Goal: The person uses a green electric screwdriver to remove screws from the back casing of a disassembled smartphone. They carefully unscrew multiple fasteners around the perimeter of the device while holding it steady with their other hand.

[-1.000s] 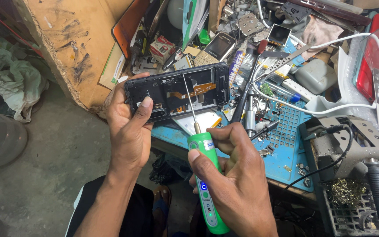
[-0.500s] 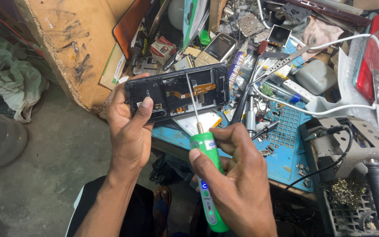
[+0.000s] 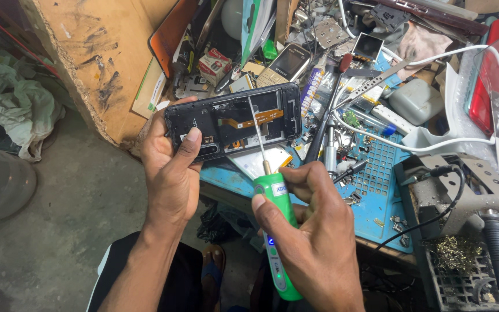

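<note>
A green plastic electric screwdriver with a thin metal shaft (image 3: 277, 214) is gripped by the right hand (image 3: 313, 248), the fingers being closed around its upper body and the thumb pressed against its left side. The shaft is pointed up and away from the person, and its tip is set inside the opened black smartphone with its back cover removed (image 3: 233, 120), close to an orange flex ribbon (image 3: 249, 117) that is seen across the exposed interior. The phone is held lengthwise and roughly level by the left hand (image 3: 171, 167), which is closed on its left end, with the thumb laid over the lower left of the inner frame and the fingers wrapped behind. The phone is kept in the air just above the near edge of a blue perforated work mat (image 3: 376, 185). Beyond it, a grey keypad phone (image 3: 284, 65), a white cable (image 3: 434, 144) and a small red and white box (image 3: 213, 65) are seen among scattered parts. A metal stand (image 3: 469, 185) is placed at the right, and a worn wooden board (image 3: 93, 63) is leaned at the left.
</note>
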